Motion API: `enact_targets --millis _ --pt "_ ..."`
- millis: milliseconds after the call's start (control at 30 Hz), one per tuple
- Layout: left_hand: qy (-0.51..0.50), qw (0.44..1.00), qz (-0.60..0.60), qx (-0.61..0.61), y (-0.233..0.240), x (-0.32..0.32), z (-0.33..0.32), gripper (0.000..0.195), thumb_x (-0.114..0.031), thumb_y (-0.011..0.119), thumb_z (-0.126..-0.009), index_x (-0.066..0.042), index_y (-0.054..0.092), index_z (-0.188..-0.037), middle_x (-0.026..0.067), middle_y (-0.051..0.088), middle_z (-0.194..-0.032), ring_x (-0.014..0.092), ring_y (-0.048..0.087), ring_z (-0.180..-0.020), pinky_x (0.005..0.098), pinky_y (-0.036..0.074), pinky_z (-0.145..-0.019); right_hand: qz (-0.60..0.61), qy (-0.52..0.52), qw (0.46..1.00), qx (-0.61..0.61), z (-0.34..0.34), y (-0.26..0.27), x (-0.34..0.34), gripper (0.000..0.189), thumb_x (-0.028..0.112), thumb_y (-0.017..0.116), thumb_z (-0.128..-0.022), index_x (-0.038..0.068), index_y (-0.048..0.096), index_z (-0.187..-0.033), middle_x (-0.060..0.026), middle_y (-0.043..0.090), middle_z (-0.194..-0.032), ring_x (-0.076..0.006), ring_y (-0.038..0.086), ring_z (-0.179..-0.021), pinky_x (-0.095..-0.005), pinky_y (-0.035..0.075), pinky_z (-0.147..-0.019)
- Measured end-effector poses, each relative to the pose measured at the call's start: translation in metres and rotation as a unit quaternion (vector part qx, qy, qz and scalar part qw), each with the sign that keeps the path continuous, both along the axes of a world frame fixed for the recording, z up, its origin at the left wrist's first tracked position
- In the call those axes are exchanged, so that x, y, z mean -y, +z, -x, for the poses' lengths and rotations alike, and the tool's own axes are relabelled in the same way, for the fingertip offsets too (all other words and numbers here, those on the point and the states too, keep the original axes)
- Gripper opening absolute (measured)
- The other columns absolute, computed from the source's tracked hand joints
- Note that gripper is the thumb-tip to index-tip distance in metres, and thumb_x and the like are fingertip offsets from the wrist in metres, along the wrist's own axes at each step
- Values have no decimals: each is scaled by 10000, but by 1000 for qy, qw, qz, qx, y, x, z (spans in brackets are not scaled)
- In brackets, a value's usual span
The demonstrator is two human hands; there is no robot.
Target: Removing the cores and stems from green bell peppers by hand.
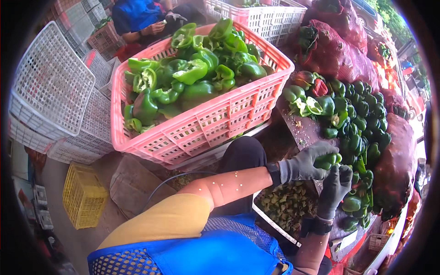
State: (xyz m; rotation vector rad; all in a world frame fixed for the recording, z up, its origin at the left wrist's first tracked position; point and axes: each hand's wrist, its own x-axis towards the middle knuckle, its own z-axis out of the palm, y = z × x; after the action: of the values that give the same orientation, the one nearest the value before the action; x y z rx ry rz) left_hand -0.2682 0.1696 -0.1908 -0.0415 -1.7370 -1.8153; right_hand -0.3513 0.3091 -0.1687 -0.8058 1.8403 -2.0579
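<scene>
My left hand (307, 163), in a dark grey work glove, is closed around a green bell pepper (328, 160). My right hand (334, 189), gloved the same way, has its fingers at the near side of that pepper; whether it also holds a small tool is hidden. Both hands are above the edge of a worktop (292, 127) scattered with seeds. Beside them lies a heap of whole green peppers (355, 144), with several cut pieces (312, 106) at its far end. Below the hands, a white-rimmed container (288, 208) holds pepper cores and scraps.
A pink plastic crate (206, 127) full of cut green peppers stands ahead of me. White crates (55, 82) are stacked at left, near a yellow crate (84, 196). Red mesh sacks (340, 55) line the far right. Another person (137, 17) in blue sits beyond the pink crate.
</scene>
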Motion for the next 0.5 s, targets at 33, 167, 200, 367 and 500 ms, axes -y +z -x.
enact_targets --millis 33,167,200,367,500 --pt "50 996 64 -34 16 10 -10 643 -75 698 -689 -85 539 -1312 105 535 -1251 232 514 -1197 357 390 -1054 7 6 1000 1 -4 6 1 88 120 613 -944 97 538 -982 5 580 -807 -61 544 -647 -206 446 -546" --pt "266 917 270 -124 98 50 -56 583 -115 678 -689 -94 561 -1260 107 581 -1159 265 534 -1157 418 408 -1039 50 26 991 122 -4 5 -19 142 62 639 -911 103 504 -912 73 477 -711 2 395 -539 -167 301 -459" --pt "292 890 328 -121 115 73 -66 570 -110 674 -702 -81 560 -1259 103 588 -1177 264 531 -1168 418 410 -1043 -3 48 994 100 -4 -4 -28 138 47 636 -903 98 507 -909 76 478 -717 7 397 -550 -163 297 -467" --pt "421 704 553 146 160 182 -89 665 -359 696 -823 -85 482 -1390 216 458 -1357 364 440 -1263 433 338 -1095 -222 115 968 19 6 -66 -103 120 8 640 -834 41 588 -936 1 574 -798 -60 516 -642 -222 424 -561" --pt "228 646 567 457 129 244 -94 526 -367 476 -981 -90 440 -1427 258 352 -1486 366 323 -1400 412 279 -1143 -282 213 914 -199 0 -73 -130 352 57 658 -785 53 632 -1136 -131 622 -1120 -256 633 -903 -328 507 -798"
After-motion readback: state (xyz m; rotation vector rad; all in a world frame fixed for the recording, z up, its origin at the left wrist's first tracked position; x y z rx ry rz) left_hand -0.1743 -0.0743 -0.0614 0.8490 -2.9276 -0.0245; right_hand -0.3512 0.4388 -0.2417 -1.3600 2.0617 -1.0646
